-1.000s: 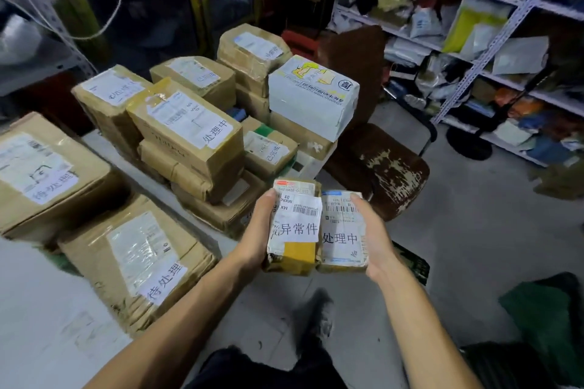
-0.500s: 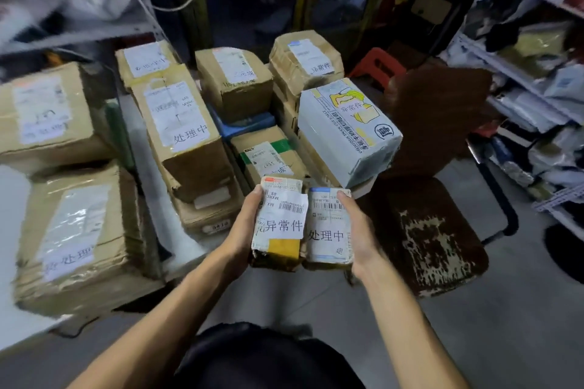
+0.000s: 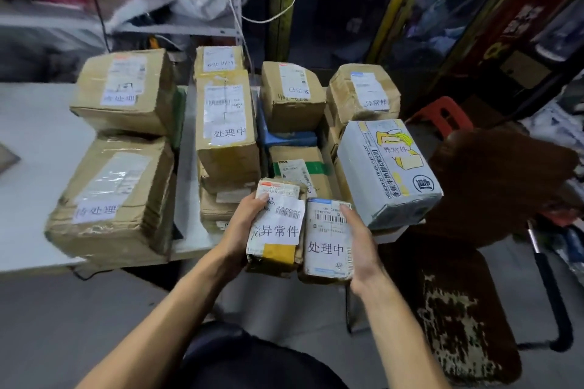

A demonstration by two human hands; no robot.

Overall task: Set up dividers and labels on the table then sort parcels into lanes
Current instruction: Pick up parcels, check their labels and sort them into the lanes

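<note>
Each hand grips one small parcel (side by side): left hand, right hand.

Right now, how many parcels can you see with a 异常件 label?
3. One small parcel is in the left hand. One is the white toast box at the table's right end. One is the brown parcel behind it. Lower parcels' labels may be hidden.

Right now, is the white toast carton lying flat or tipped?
Tipped: the white toast carton leans on brown cardboard parcels, its near end lower.
</note>
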